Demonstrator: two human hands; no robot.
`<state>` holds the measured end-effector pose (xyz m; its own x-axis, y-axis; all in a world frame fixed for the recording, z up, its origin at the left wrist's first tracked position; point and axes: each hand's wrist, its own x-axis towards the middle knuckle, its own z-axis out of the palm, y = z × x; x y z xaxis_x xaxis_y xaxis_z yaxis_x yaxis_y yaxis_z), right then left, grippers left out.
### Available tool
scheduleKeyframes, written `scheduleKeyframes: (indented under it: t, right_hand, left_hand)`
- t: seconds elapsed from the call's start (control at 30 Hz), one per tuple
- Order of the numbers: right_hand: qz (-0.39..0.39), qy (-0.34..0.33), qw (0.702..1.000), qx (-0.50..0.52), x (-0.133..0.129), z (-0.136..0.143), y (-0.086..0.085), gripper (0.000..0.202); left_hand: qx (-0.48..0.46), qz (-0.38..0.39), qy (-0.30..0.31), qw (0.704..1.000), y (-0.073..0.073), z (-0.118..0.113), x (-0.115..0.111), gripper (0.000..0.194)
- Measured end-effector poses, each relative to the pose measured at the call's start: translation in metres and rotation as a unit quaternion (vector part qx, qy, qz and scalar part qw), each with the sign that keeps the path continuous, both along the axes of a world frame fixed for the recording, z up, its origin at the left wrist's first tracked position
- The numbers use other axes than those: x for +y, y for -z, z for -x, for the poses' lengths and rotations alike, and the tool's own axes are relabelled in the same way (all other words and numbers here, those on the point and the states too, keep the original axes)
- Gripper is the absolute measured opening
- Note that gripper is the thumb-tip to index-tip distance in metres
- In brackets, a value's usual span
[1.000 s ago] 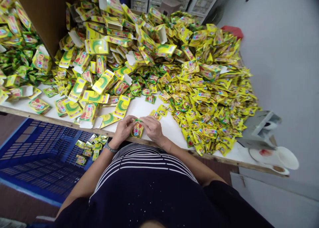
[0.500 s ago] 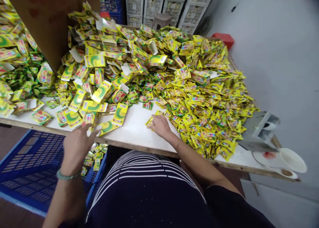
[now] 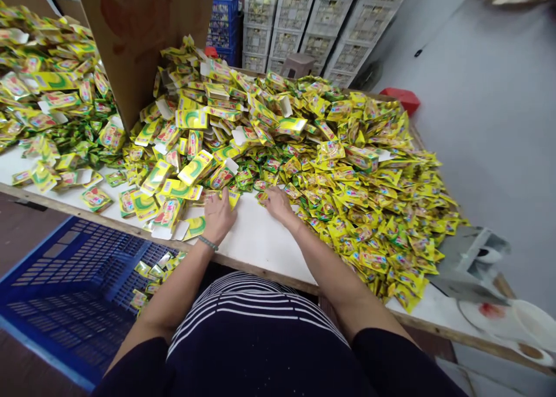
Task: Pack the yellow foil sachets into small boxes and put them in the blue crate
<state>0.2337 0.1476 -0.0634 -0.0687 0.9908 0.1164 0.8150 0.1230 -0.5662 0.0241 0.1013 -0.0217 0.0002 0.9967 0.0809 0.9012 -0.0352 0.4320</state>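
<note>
- Left hand (image 3: 218,216) lies palm-down near the tabletop's (image 3: 256,238) front edge, fingers loosely spread and flat, their tips on a yellow carton (image 3: 232,197) at the rim of the carton heap (image 3: 195,136); whether it grips the carton, I cannot tell.
- Right hand (image 3: 278,203) is just beside it, palm-down too, fingers curled a little onto small sachets (image 3: 262,198) at the near edge of the sachet pile (image 3: 369,177); no clear grip shows.
- Between and below both hands, a bare white patch of tabletop.
- The sachet pile fills the right half, spilling to the front right edge.
- Blue crate (image 3: 52,281) sits below the front left edge, with a few loose sachets (image 3: 152,269) in its near corner.
- Brown cardboard sheet (image 3: 139,44) stands upright at the back left.
- White and blue stacked crates (image 3: 299,26) stand beyond the far edge; contents unclear.
</note>
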Motion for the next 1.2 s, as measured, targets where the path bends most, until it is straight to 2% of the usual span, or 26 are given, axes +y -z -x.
scheduleKeyframes:
  t: [0.1, 0.2, 0.3, 0.37, 0.43, 0.5, 0.6, 0.67, 0.73, 0.83, 0.97, 1.0, 1.13, 1.2]
  right_hand:
    - [0.017, 0.013, 1.000, 0.014, -0.024, 0.004, 0.009, 0.014]
    - [0.056, 0.059, 0.994, 0.070, -0.048, 0.001, 0.010, 0.023]
    - [0.079, 0.085, 0.981, 0.157, -0.065, -0.004, 0.005, 0.032]
    - [0.087, 0.090, 0.968, 0.217, -0.075, -0.009, 0.002, 0.036]
    - [0.083, 0.106, 0.958, 0.255, -0.084, -0.014, -0.001, 0.038]
    - [0.063, 0.123, 0.957, 0.255, -0.091, -0.019, -0.004, 0.038]
    - [0.010, 0.133, 0.964, 0.229, -0.095, -0.023, -0.010, 0.035]
    - [-0.016, 0.126, 0.968, 0.217, -0.095, -0.022, -0.015, 0.033]
    - [-0.015, 0.095, 0.975, 0.200, -0.094, -0.018, -0.020, 0.030]
    - [-0.016, 0.065, 0.981, 0.183, -0.094, -0.019, -0.028, 0.025]
    - [-0.087, 0.097, 0.970, 0.204, -0.090, -0.031, -0.048, 0.025]
    - [-0.086, 0.073, 0.974, 0.195, -0.087, -0.034, -0.054, 0.023]
    - [-0.003, -0.110, 0.990, 0.089, -0.077, -0.039, -0.077, 0.006]
    - [0.032, -0.157, 0.986, 0.037, -0.073, -0.041, -0.085, 0.003]
  left_hand:
    - [-0.186, 0.008, 0.004, 0.982, 0.001, 0.011, -0.008, 0.074]
    - [-0.372, 0.048, 0.013, 0.927, 0.010, 0.015, -0.015, 0.080]
    - [-0.475, 0.071, -0.023, 0.877, 0.026, 0.009, -0.022, 0.075]
    - [-0.483, 0.078, -0.059, 0.870, 0.033, 0.006, -0.028, 0.072]
    - [-0.449, 0.087, -0.068, 0.886, 0.031, 0.008, -0.032, 0.072]
    - [-0.384, 0.094, -0.038, 0.918, 0.018, 0.015, -0.033, 0.073]
    - [-0.254, 0.120, 0.051, 0.958, -0.014, 0.027, -0.025, 0.077]
    - [-0.192, 0.147, 0.115, 0.963, -0.032, 0.027, -0.017, 0.081]
    - [-0.166, 0.174, 0.163, 0.957, -0.038, 0.020, -0.009, 0.082]
    - [-0.182, 0.209, 0.185, 0.943, -0.028, 0.001, -0.005, 0.082]
    - [-0.245, 0.234, 0.191, 0.921, -0.004, -0.020, -0.017, 0.086]
    - [-0.262, 0.237, 0.192, 0.915, 0.000, -0.024, -0.021, 0.089]
    - [-0.344, 0.245, 0.211, 0.882, 0.008, -0.034, -0.029, 0.095]
    - [-0.393, 0.254, 0.209, 0.859, 0.011, -0.036, -0.032, 0.091]
